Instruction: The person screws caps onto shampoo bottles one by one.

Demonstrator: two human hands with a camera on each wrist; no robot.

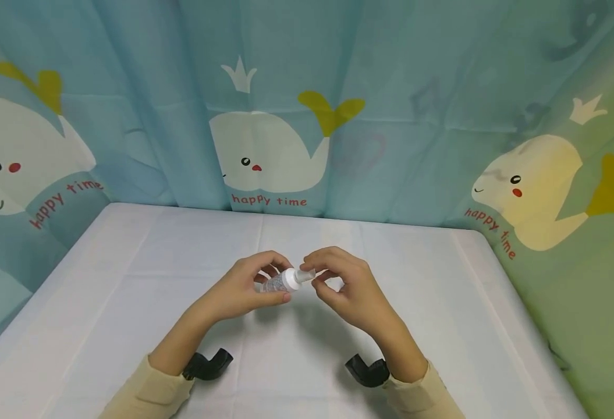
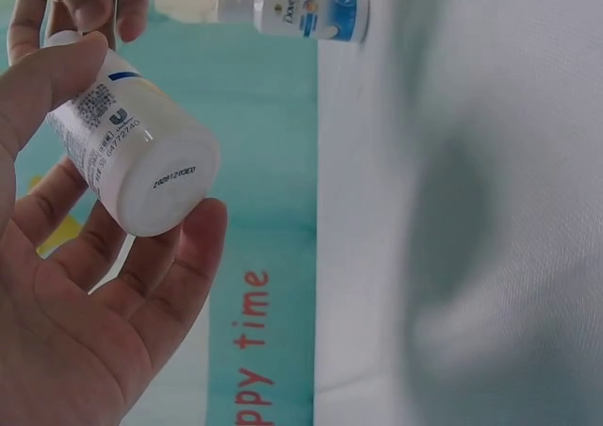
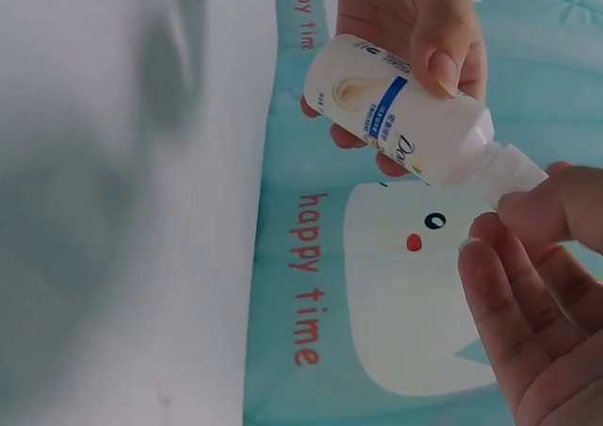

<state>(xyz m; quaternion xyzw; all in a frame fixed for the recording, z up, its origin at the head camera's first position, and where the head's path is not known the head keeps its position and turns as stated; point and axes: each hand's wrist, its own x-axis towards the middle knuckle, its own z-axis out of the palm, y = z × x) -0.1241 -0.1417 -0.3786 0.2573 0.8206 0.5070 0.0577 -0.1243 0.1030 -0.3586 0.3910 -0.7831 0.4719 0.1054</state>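
Observation:
My left hand (image 1: 241,291) grips a small white bottle (image 1: 277,282), fingers and thumb around its body. The bottle is tilted above the table with its base toward the left. Printed text and a code show on its side in the left wrist view, along with a date stamp on the base. A blue band and the Dove label face the right wrist view. At the bottle's other end is a narrow whitish cap (image 3: 512,172). My right hand (image 1: 351,285) pinches that cap between thumb and fingertips.
A second white Dove bottle (image 2: 311,13) with a blue lower part stands on the table in the left wrist view. White cloth covers the table (image 1: 181,244). A blue-green curtain (image 1: 390,163) with whale prints hangs behind and beside it.

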